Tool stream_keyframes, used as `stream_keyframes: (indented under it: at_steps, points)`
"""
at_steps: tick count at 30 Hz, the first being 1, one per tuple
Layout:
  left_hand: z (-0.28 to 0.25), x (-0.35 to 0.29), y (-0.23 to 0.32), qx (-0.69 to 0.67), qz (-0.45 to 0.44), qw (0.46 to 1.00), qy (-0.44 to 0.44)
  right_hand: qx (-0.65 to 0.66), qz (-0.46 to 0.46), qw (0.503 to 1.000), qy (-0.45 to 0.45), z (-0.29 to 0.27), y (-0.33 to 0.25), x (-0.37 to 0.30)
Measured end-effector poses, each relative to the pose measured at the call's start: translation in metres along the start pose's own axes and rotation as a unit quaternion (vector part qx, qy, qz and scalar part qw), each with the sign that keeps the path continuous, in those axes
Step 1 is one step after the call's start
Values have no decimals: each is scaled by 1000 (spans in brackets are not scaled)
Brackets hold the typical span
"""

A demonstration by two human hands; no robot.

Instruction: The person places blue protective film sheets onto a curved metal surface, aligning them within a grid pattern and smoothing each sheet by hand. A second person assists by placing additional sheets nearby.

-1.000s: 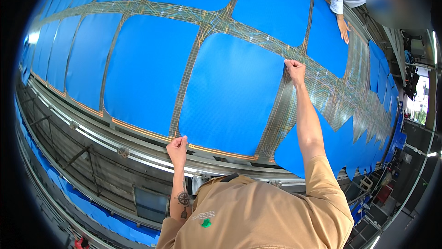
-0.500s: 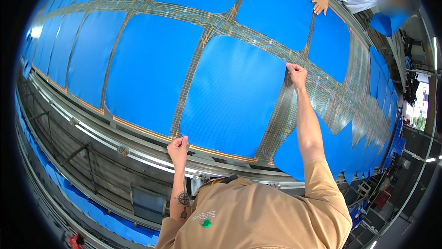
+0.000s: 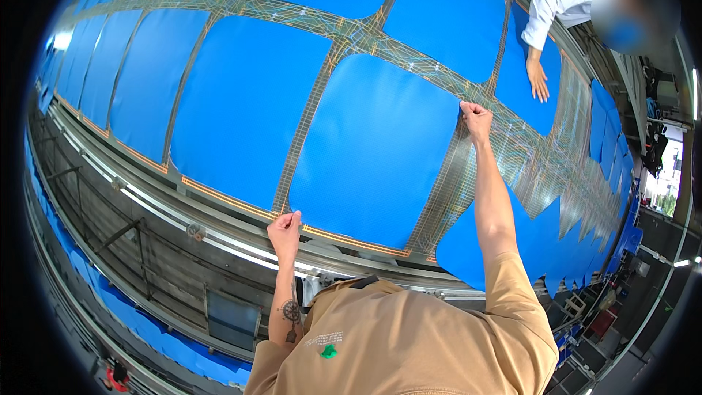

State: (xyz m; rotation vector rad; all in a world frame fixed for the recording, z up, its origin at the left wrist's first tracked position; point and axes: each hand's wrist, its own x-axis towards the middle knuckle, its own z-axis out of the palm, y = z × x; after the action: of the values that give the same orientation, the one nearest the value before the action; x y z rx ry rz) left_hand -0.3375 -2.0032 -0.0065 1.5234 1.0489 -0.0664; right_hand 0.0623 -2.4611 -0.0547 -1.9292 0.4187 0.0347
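Observation:
A blue sheet [image 3: 376,154] with rounded corners and a faint texture lies flat on a mesh-like surface [image 3: 447,190] printed with many coloured lines. At its near left corner, my left hand [image 3: 284,234] pinches the edge between thumb and fingers. My right hand [image 3: 477,120] grips the far right corner the same way, that arm stretched across the mesh. A second blue sheet [image 3: 238,114] lies just to the left, parted from mine by a narrow strip of mesh.
More blue sheets [image 3: 442,19] cover the far row. At the far right a co-worker's hand [image 3: 537,77], fingers spread, rests on a smaller blue sheet. Jagged-edged blue sheets [image 3: 504,245] lie by my right arm. A metal rail [image 3: 241,249] runs along the near edge.
The co-worker's hand has slid right and nearer, from a seam onto the smaller sheet. Both my hands keep their grip at the same corners; the view has shifted slightly.

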Motion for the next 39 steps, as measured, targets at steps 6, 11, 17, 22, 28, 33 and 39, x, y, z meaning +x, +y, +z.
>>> stream_keyframes:
  at_steps: [6,11,17,22,28,33,39]
  points:
    - [1,1,-2,1,-1,1000,4,-21,-19,999,-16,-2,-3,-2]
    - [-1,1,0,8,0,1000,-4,-9,-8,1000,-5,-1,-4,-3]
    - [-2,-1,6,3,-13,1000,-12,-4,16,1000,-17,-2,-5,-3]
    - [-3,3,-3,5,-3,1000,-21,-6,-6,1000,-20,-5,3,3]
    - [-3,3,-1,9,-6,1000,-18,-9,-13,1000,-13,-2,2,1]
    - [-2,1,0,5,-11,1000,-16,9,-10,1000,-21,-4,-2,-2]
    - [-3,1,3,7,-13,1000,-27,3,3,1000,-25,-7,-8,-5]
